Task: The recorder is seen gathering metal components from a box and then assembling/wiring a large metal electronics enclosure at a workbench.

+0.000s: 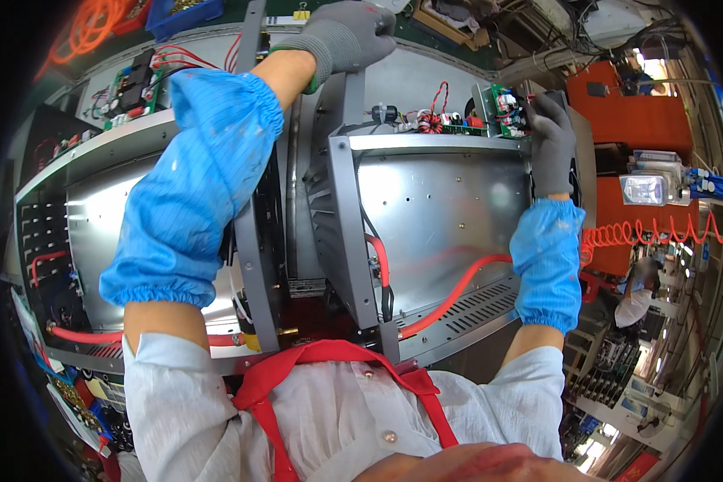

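Note:
An open grey metal case point(426, 193) stands in front of me, with vented lower edge and bare silvery inner plate. My left hand point(349, 36), in a grey glove, is closed at the far end of its left side panel point(345, 161); its fingertips are hidden. My right hand point(552, 145), gloved too, wraps over the right side of the case, beside a green circuit board point(506, 111). A red-wound coil point(430, 122) and other parts sit along the far side. A red hose point(458, 285) runs through the near part.
A second open metal case point(96, 193) stands at the left, under my left arm, with wires and a board point(132, 92). A blue bin point(183, 18) is at the far left. Right lie orange-red panels point(643, 120), a coiled red air hose point(651, 234) and a distant person point(636, 293).

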`<control>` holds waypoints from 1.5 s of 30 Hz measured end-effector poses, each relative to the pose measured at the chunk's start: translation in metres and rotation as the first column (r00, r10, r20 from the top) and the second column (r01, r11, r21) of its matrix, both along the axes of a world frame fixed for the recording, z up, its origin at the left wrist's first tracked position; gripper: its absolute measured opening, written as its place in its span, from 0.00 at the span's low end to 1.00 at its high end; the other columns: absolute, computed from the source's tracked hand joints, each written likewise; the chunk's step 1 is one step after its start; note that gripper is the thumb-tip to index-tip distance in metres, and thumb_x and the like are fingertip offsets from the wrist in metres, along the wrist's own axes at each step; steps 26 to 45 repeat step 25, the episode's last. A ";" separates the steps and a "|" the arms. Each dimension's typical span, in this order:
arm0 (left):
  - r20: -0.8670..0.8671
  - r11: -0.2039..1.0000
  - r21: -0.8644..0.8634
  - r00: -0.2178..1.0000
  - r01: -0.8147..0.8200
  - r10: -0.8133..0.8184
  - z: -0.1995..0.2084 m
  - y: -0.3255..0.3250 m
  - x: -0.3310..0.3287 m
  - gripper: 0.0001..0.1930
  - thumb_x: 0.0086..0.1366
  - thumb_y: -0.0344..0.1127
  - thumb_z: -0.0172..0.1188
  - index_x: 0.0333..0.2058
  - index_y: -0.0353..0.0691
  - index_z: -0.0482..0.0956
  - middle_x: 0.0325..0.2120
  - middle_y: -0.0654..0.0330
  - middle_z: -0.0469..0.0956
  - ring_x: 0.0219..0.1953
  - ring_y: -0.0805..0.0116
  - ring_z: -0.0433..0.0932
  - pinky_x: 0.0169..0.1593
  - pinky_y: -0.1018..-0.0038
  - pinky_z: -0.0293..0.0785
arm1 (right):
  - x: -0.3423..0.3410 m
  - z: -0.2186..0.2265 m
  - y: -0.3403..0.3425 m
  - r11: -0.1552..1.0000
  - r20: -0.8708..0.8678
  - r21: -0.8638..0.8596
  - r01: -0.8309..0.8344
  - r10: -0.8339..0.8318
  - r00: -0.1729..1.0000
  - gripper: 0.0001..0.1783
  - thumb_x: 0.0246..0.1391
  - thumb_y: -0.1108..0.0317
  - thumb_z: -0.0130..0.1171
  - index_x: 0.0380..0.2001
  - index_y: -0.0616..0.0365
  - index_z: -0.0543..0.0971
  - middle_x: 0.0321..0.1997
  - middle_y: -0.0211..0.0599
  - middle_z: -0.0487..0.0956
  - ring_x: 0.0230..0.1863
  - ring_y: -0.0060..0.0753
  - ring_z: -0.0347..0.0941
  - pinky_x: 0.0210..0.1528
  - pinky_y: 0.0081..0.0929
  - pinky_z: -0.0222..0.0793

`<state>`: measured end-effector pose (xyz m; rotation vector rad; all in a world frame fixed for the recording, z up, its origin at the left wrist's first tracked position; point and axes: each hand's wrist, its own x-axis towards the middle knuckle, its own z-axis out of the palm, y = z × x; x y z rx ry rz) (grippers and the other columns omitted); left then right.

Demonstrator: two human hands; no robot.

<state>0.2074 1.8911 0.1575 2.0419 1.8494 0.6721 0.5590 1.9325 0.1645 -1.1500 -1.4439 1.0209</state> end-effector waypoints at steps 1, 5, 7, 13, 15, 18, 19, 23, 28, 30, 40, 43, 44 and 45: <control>-0.008 1.000 0.008 1.000 -0.011 0.011 -0.006 0.002 0.000 0.15 0.57 0.47 0.55 0.36 0.46 0.83 0.39 0.53 0.81 0.48 0.54 0.77 0.52 0.61 0.72 | -0.005 0.010 -0.016 1.000 -0.008 0.008 -0.011 0.011 1.000 0.23 0.47 0.73 0.53 0.49 0.72 0.75 0.48 0.43 0.77 0.48 0.32 0.73 0.53 0.24 0.67; -0.132 0.983 0.181 0.991 -0.002 0.026 -0.024 0.013 -0.009 0.14 0.60 0.48 0.55 0.37 0.46 0.81 0.33 0.56 0.81 0.37 0.61 0.81 0.45 0.65 0.76 | -0.033 0.038 -0.101 0.993 0.344 -0.108 -0.050 0.085 0.935 0.21 0.53 0.72 0.50 0.50 0.69 0.74 0.45 0.39 0.76 0.49 0.30 0.72 0.56 0.26 0.66; -0.068 0.997 0.074 0.997 -0.032 0.037 -0.015 0.002 -0.021 0.15 0.60 0.47 0.55 0.37 0.44 0.81 0.33 0.54 0.81 0.38 0.59 0.81 0.44 0.64 0.76 | -0.067 0.053 -0.159 0.929 0.430 -0.185 -0.321 0.370 0.823 0.16 0.51 0.70 0.55 0.43 0.65 0.77 0.43 0.37 0.76 0.43 0.25 0.72 0.48 0.23 0.68; -0.108 0.890 0.452 0.987 -0.057 0.118 -0.039 0.031 -0.033 0.18 0.57 0.49 0.54 0.35 0.43 0.83 0.31 0.51 0.82 0.34 0.50 0.82 0.39 0.55 0.77 | -0.128 0.031 -0.287 0.721 0.814 0.074 -0.689 0.356 0.460 0.35 0.48 0.62 0.65 0.57 0.65 0.67 0.57 0.58 0.67 0.58 0.60 0.64 0.59 0.47 0.62; 0.051 0.847 0.519 0.993 -0.114 0.102 -0.021 0.026 0.017 0.12 0.55 0.46 0.54 0.25 0.48 0.82 0.20 0.51 0.78 0.26 0.47 0.79 0.33 0.56 0.76 | -0.118 0.017 -0.288 0.785 0.841 0.147 -0.601 0.220 0.494 0.37 0.46 0.64 0.65 0.58 0.65 0.65 0.60 0.58 0.64 0.60 0.61 0.62 0.61 0.47 0.60; 0.032 0.828 0.535 0.983 -0.170 0.181 -0.013 -0.016 0.019 0.11 0.47 0.42 0.56 0.27 0.50 0.84 0.22 0.56 0.80 0.27 0.49 0.80 0.31 0.56 0.76 | -0.126 0.016 -0.299 0.678 0.836 0.231 -0.698 0.228 0.498 0.38 0.44 0.66 0.65 0.59 0.64 0.65 0.61 0.57 0.63 0.60 0.60 0.62 0.61 0.46 0.60; 0.037 0.843 0.538 0.999 -0.024 0.006 -0.005 -0.037 0.033 0.13 0.48 0.43 0.56 0.30 0.49 0.84 0.24 0.58 0.81 0.30 0.51 0.80 0.36 0.56 0.76 | -0.120 0.013 -0.299 0.737 0.832 0.211 -0.642 0.209 0.513 0.38 0.44 0.66 0.65 0.60 0.63 0.64 0.60 0.56 0.64 0.61 0.59 0.62 0.61 0.45 0.60; -0.225 0.792 0.589 0.974 0.163 -0.032 0.038 -0.115 -0.015 0.12 0.50 0.46 0.57 0.30 0.53 0.84 0.33 0.59 0.81 0.39 0.54 0.79 0.42 0.57 0.75 | -0.117 0.003 -0.303 0.809 0.806 0.160 -0.565 0.224 0.548 0.38 0.45 0.67 0.64 0.61 0.62 0.64 0.58 0.54 0.67 0.61 0.55 0.63 0.62 0.43 0.60; -0.304 0.789 0.596 0.952 0.151 0.047 0.063 -0.156 -0.057 0.12 0.51 0.47 0.58 0.32 0.56 0.84 0.34 0.60 0.81 0.39 0.54 0.79 0.41 0.55 0.75 | -0.120 0.000 -0.303 0.801 0.757 0.101 -0.590 0.323 0.568 0.38 0.51 0.68 0.63 0.64 0.61 0.62 0.61 0.48 0.68 0.62 0.48 0.66 0.64 0.38 0.61; -0.304 0.789 0.596 0.952 0.151 0.047 0.063 -0.156 -0.057 0.12 0.51 0.47 0.58 0.32 0.56 0.84 0.34 0.60 0.81 0.39 0.54 0.79 0.41 0.55 0.75 | -0.120 0.000 -0.303 0.801 0.757 0.101 -0.590 0.323 0.568 0.38 0.51 0.68 0.63 0.64 0.61 0.62 0.61 0.48 0.68 0.62 0.48 0.66 0.64 0.38 0.61; -0.304 0.789 0.596 0.952 0.151 0.047 0.063 -0.156 -0.057 0.12 0.51 0.47 0.58 0.32 0.56 0.84 0.34 0.60 0.81 0.39 0.54 0.79 0.41 0.55 0.75 | -0.120 0.000 -0.303 0.801 0.757 0.101 -0.590 0.323 0.568 0.38 0.51 0.68 0.63 0.64 0.61 0.62 0.61 0.48 0.68 0.62 0.48 0.66 0.64 0.38 0.61; -0.304 0.789 0.596 0.952 0.151 0.047 0.063 -0.156 -0.057 0.12 0.51 0.47 0.58 0.32 0.56 0.84 0.34 0.60 0.81 0.39 0.54 0.79 0.41 0.55 0.75 | -0.120 0.000 -0.303 0.801 0.757 0.101 -0.590 0.323 0.568 0.38 0.51 0.68 0.63 0.64 0.61 0.62 0.61 0.48 0.68 0.62 0.48 0.66 0.64 0.38 0.61; -0.304 0.789 0.596 0.952 0.151 0.047 0.063 -0.156 -0.057 0.12 0.51 0.47 0.58 0.32 0.56 0.84 0.34 0.60 0.81 0.39 0.54 0.79 0.41 0.55 0.75 | -0.120 0.000 -0.303 0.801 0.757 0.101 -0.590 0.323 0.568 0.38 0.51 0.68 0.63 0.64 0.61 0.62 0.61 0.48 0.68 0.62 0.48 0.66 0.64 0.38 0.61; -0.304 0.789 0.596 0.952 0.151 0.047 0.063 -0.156 -0.057 0.12 0.51 0.47 0.58 0.32 0.56 0.84 0.34 0.60 0.81 0.39 0.54 0.79 0.41 0.55 0.75 | -0.120 0.000 -0.303 0.801 0.757 0.101 -0.590 0.323 0.568 0.38 0.51 0.68 0.63 0.64 0.61 0.62 0.61 0.48 0.68 0.62 0.48 0.66 0.64 0.38 0.61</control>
